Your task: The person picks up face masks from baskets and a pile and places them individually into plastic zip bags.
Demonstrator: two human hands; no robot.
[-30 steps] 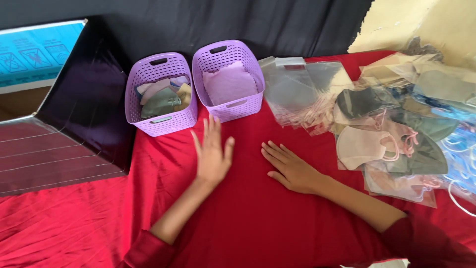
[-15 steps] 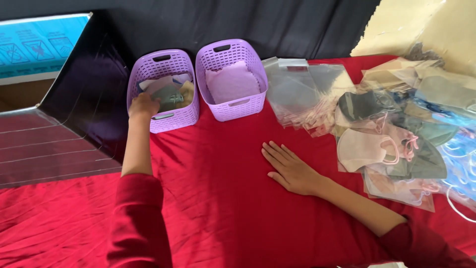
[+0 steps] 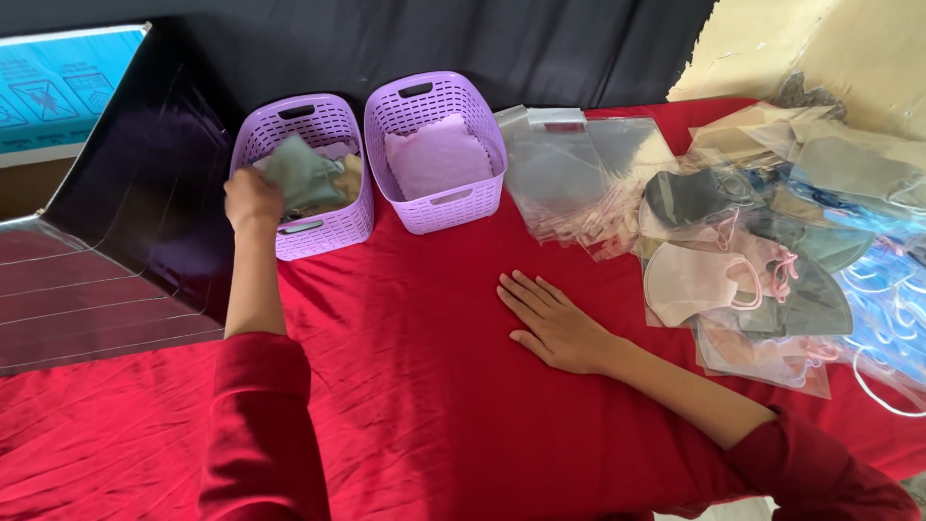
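While left hand point(image 3: 253, 198) grips green mask point(image 3: 301, 174), lilac basket point(image 3: 333, 230) alongside

The left hand point(image 3: 253, 198) is reaching toward the upper left of the frame, fingers seemingly curling closed; the right hand point(image 3: 555, 323) is lying flat at centre, fingers spreading.

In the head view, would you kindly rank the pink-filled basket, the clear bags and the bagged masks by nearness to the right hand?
From the right hand, flat on the red cloth:
1. Clear bags, just beyond it, toward the back.
2. Pink-filled basket, back and to its left; close to the bags' distance.
3. Bagged masks, off to its right, too close to call against the first two.
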